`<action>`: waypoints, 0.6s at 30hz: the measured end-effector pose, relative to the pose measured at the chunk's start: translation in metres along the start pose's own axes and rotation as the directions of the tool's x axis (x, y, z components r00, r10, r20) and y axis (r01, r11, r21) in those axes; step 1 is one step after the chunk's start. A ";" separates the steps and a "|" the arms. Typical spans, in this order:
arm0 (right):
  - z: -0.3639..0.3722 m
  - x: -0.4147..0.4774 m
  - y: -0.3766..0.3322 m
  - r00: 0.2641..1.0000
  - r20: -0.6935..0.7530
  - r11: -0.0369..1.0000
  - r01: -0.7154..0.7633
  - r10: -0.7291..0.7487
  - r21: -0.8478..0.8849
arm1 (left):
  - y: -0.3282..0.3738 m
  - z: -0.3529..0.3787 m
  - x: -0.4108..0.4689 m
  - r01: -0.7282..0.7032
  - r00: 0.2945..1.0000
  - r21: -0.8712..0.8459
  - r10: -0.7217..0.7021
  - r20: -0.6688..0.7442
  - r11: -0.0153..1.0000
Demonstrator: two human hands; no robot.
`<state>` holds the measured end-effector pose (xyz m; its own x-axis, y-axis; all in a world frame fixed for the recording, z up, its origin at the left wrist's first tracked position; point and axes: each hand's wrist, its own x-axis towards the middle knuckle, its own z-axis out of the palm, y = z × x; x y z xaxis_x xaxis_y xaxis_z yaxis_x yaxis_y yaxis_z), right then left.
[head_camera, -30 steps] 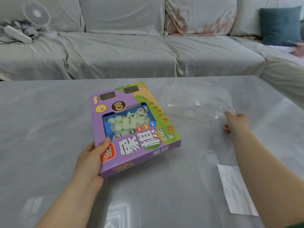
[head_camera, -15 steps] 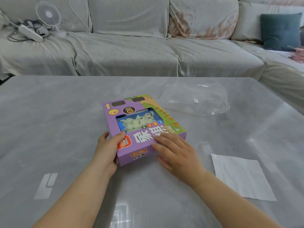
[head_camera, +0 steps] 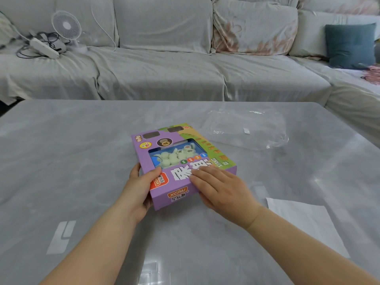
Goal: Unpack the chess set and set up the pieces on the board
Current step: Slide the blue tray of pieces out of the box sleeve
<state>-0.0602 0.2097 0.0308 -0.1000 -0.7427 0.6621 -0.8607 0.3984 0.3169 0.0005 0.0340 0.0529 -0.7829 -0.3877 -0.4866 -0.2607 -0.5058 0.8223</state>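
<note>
Left hand (head_camera: 141, 188): grips the near-left corner of the box (head_camera: 207, 144). Thumb lies on top, fingers curl round the left side.

Right hand (head_camera: 218, 188): fingers straight and close together, flat on the lid by the near edge. Thumb hidden, cannot tell.

Box lies flat on the table (head_camera: 82, 161), mid-table, lid still closed.

Handling, judged: thin purple card, light, crushes if squeezed. Loose pale pieces (head_camera: 174, 156) behind the clear window will likely slide and rattle when tilted. Glossy table, so the box may skate. Best hold is by the side walls, then lift the near end flap; stay off the window.

Writing: "XCPAI" on an orange badge on the near wall, small Chinese characters beneath. Large white Chinese characters on the lid, partly covered by the right hand. Latin lettering along the green edge, too small to be sure of.

Right of the hands: white paper (head_camera: 304, 223). Beyond the box: clear bag (head_camera: 246, 128), flat. Farthest: grey sofa (head_camera: 164, 75) with fan (head_camera: 66, 25) and teal cushion (head_camera: 350, 45).
</note>
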 end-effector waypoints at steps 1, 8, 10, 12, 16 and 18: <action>0.001 0.001 0.000 1.000 0.009 1.000 0.005 -0.005 0.003 | 0.001 -0.001 0.001 0.001 1.000 -0.001 -0.001 0.003 1.000; -0.002 0.007 0.005 0.998 0.044 0.999 0.047 -0.047 0.006 | 0.002 -0.001 0.004 0.006 1.000 0.018 -0.006 0.008 1.000; -0.002 0.009 0.005 0.997 0.053 0.999 0.048 -0.048 0.017 | 0.002 -0.002 0.005 0.007 1.000 0.025 -0.007 0.007 1.000; -0.003 0.010 0.006 0.997 0.063 0.998 0.046 -0.048 0.039 | 0.002 -0.002 0.006 0.012 1.000 0.024 -0.012 0.012 1.000; -0.005 0.009 0.007 0.996 0.074 0.997 0.049 -0.053 0.052 | 0.004 -0.003 0.007 0.017 1.000 0.025 -0.018 0.015 1.000; -0.005 0.010 0.007 0.996 0.070 0.997 0.059 -0.062 0.045 | 0.004 -0.003 0.007 0.018 1.000 0.027 -0.018 0.015 0.999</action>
<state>-0.0650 0.2083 0.0430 -0.0815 -0.8017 0.5922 -0.8865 0.3298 0.3245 -0.0041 0.0271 0.0518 -0.7867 -0.3666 -0.4967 -0.2893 -0.4918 0.8212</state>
